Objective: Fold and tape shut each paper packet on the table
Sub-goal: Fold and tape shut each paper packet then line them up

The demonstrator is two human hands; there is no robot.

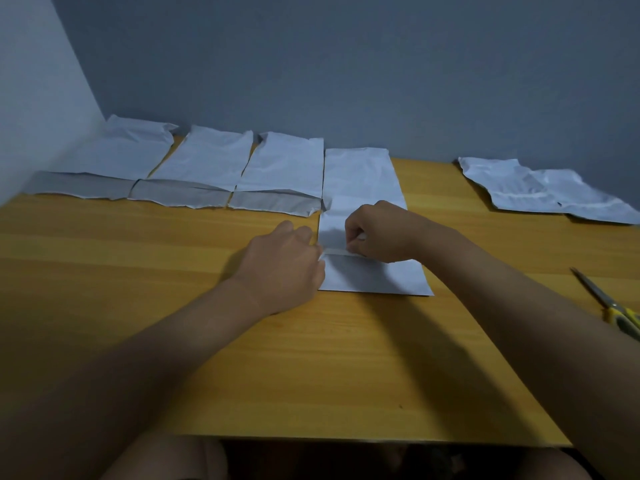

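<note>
On the yellow wooden tabletop (311, 358), my left hand (284, 261) and right hand (377, 232) pinch a white tape strip (337, 251) across the white paper packet (363, 188); laying it taut should avoid wrinkles.

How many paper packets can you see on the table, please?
5: three in a row at the back left, one under both hands, and one crumpled at the back right, possibly overlapping another.

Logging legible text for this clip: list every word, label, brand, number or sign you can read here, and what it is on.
None can be read.
The white packets are blank on the sides shown.
The crumpled packets at far right carry only a small dark speck, too small to tell.
The scissors show no legible brand.
The tape strip held between left hand and right hand is plain.
</note>
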